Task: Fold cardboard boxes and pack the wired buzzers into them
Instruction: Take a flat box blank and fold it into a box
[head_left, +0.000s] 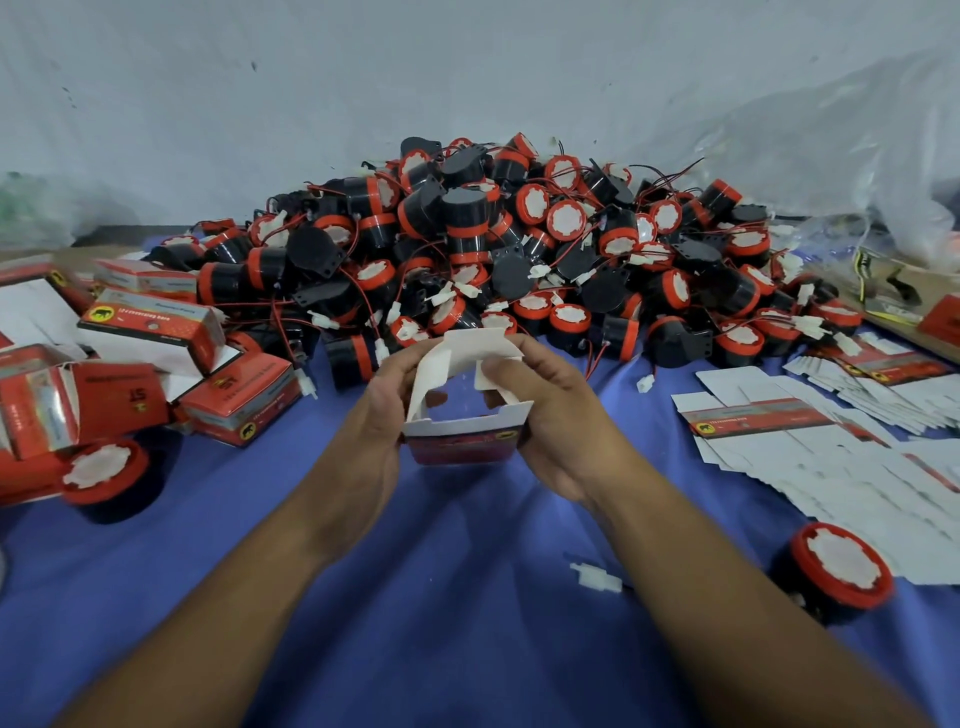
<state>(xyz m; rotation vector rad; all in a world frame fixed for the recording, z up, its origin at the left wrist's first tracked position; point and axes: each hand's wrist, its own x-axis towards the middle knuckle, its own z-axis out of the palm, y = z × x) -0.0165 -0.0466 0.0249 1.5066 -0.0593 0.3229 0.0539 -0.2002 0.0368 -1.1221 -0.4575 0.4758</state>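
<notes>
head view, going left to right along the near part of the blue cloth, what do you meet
folded red boxes → left hand → open box held between the hands → right hand → flat unfolded boxes → loose buzzer

box (464, 436) — half-folded, flaps up | left hand (384, 410), right hand (545, 415) — both gripping it | buzzer pile (483, 249) behind

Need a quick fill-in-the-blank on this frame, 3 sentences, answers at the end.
1. Both hands hold a half-folded ____ over the blue cloth.
2. The stack of flat box blanks lies on the person's ____ side.
3. The pile of buzzers lies ____ the left hand and right hand.

Answers: box; right; beyond
</notes>
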